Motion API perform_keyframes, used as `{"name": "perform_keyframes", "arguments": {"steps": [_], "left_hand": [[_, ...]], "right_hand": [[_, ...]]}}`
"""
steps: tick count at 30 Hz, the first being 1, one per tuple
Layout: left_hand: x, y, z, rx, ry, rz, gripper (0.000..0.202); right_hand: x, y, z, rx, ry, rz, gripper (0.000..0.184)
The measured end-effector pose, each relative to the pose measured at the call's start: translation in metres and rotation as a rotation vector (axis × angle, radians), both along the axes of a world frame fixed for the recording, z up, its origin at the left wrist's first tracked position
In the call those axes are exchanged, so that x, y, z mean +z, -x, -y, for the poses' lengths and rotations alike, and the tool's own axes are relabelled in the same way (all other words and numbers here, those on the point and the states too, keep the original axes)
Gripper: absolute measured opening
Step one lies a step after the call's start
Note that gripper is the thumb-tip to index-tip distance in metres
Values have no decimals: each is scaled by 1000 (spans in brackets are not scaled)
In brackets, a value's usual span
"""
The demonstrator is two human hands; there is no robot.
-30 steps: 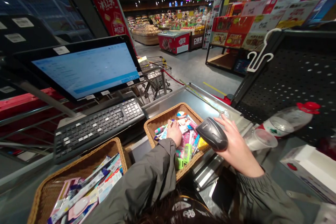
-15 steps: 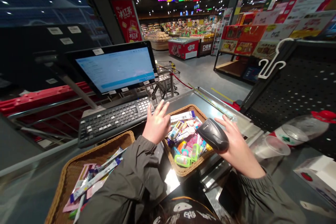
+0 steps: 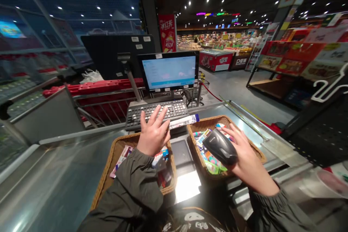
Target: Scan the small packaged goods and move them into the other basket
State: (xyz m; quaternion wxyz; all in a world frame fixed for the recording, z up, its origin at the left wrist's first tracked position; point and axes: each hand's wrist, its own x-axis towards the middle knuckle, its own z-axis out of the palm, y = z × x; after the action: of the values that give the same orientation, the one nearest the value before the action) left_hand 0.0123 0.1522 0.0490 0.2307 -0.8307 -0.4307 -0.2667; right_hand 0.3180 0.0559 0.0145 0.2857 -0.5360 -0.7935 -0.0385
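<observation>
My left hand (image 3: 152,133) hovers over the far rim of the left wicker basket (image 3: 107,174), just in front of the keyboard (image 3: 163,110). Its fingers are stretched forward, and a long white packet with a blue end (image 3: 185,120) sticks out to the right from under them. My right hand (image 3: 246,161) grips a black barcode scanner (image 3: 219,146) above the right wicker basket (image 3: 257,153), which is full of small colourful packets. The left basket also holds several packets, partly hidden by my sleeve.
A lit till screen (image 3: 170,70) stands behind the keyboard. A dark flat plate (image 3: 182,153) lies between the baskets on the steel counter (image 3: 54,177). Red railings and a trolley are beyond. A black perforated rack (image 3: 323,130) rises at the right.
My left hand rose out of the right basket with the long white packet and moved left toward the keyboard and left basket. My view swung left. My right hand kept the scanner.
</observation>
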Motion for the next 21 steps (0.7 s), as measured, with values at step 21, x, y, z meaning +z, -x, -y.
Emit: {"name": "perform_keyframes", "arguments": {"steps": [21], "left_hand": [[-7, 82, 30, 135, 1, 18, 20]], "right_hand": [[8, 76, -4, 185, -13, 56, 47]]}}
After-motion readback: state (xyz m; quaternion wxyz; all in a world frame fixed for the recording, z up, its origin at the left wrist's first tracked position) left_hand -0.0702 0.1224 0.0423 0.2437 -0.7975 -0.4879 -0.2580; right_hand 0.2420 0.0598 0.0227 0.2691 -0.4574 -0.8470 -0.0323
